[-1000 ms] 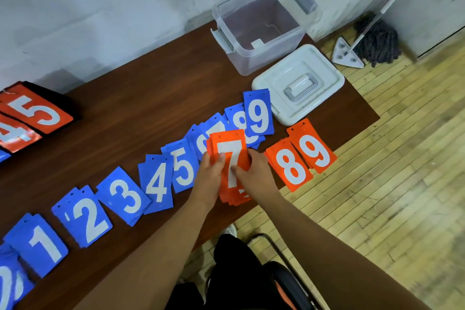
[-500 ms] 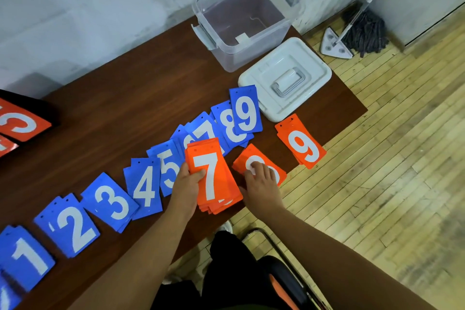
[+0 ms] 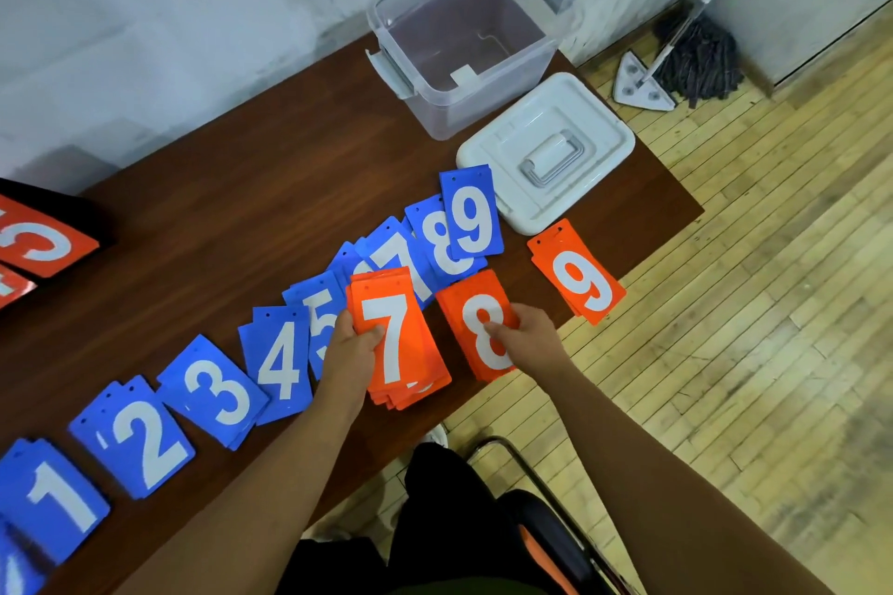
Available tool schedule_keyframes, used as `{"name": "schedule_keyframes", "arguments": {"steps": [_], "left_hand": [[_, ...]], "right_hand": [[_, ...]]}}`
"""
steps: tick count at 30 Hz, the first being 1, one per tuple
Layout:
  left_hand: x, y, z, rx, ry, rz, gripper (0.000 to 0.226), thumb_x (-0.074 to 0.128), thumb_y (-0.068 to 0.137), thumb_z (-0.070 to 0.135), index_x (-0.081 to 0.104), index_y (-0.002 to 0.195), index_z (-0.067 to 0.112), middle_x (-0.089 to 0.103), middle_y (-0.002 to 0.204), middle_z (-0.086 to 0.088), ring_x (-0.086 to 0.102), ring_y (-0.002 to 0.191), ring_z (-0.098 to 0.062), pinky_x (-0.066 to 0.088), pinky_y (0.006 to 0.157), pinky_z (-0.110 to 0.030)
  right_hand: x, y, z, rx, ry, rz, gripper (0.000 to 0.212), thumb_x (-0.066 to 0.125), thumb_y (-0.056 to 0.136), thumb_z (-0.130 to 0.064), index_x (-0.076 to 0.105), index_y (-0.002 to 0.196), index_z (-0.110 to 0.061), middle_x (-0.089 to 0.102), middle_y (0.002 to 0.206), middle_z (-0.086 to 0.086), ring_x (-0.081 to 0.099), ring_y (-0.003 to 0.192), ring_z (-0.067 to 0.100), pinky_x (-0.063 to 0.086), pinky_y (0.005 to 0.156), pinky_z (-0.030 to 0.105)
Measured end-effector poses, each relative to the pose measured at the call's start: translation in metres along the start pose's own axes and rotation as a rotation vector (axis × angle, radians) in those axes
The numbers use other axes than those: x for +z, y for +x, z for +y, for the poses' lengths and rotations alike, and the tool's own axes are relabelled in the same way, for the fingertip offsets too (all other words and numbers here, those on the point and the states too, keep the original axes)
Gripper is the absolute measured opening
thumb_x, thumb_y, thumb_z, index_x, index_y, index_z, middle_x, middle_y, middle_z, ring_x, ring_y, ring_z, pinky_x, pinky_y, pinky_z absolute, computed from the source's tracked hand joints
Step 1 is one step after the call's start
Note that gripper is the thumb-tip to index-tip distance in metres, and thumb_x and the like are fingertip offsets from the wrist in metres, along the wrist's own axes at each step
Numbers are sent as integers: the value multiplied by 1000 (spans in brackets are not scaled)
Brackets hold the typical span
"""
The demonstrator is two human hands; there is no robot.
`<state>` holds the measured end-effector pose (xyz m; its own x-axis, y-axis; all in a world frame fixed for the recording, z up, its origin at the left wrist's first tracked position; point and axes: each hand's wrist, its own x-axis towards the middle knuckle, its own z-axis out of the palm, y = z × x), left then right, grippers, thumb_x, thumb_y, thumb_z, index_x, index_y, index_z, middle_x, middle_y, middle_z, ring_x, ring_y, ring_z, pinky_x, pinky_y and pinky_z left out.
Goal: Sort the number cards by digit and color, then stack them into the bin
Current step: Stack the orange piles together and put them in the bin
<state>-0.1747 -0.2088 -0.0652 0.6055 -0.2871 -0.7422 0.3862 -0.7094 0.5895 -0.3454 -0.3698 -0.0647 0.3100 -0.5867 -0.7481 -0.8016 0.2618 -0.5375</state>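
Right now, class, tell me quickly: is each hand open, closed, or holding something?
Left hand: holding the orange 7 stack, thumb on top.
Right hand: pinching the orange 8 cards at their right edge.

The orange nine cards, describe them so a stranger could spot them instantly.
Find the white lid at the brown table's right end. Right in front of it, by the edge, lies the orange 9 pile. The other 9 is blue; the orange 7 and orange 8 are being held.

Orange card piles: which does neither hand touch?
The orange 9 pile, beside the white lid. The left hand grips the 7 stack; the right hand holds the 8 pile.
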Motion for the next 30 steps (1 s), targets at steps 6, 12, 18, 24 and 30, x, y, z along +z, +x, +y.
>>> {"name": "schedule_keyframes", "arguments": {"steps": [6,12,18,24,30], "left_hand": [[18,-4,27,45,-36,-44,46,54,99,31,38,142,27,54,131,1,57,116,-27,52,94,-51],[47,-21,57,45,-282,-293,28,52,101,29,50,128,31,67,119,-1,69,101,-22,60,79,-42],[63,-15,62,104,-232,-318,33,63,94,26,52,124,35,67,119,2,68,102,-20,61,78,-38],[65,-3,61,72,-134,-244,45,65,92,32,46,133,33,62,124,2,64,109,-22,58,86,-47],[67,2,55,89,-114,-241,41,64,93,33,48,130,34,62,124,3,64,109,-22,59,84,-45]], "right_hand": [[-23,-14,-22,-51,342,-18,34,63,93,-32,59,124,-18,66,122,0,66,94,13,56,79,31],[-22,-15,-44,-126,198,99,39,57,96,-34,57,130,-16,64,126,0,62,98,11,52,86,30],[-22,-7,-42,-224,28,98,39,56,94,-45,57,123,-19,63,112,-9,59,85,4,43,64,11],[-62,34,-16,-115,-283,475,57,68,87,-41,49,134,-14,47,135,11,48,122,27,44,96,37],[-79,59,-6,67,-573,428,88,79,76,-42,31,144,-14,33,144,17,31,136,37,33,111,51]]}}
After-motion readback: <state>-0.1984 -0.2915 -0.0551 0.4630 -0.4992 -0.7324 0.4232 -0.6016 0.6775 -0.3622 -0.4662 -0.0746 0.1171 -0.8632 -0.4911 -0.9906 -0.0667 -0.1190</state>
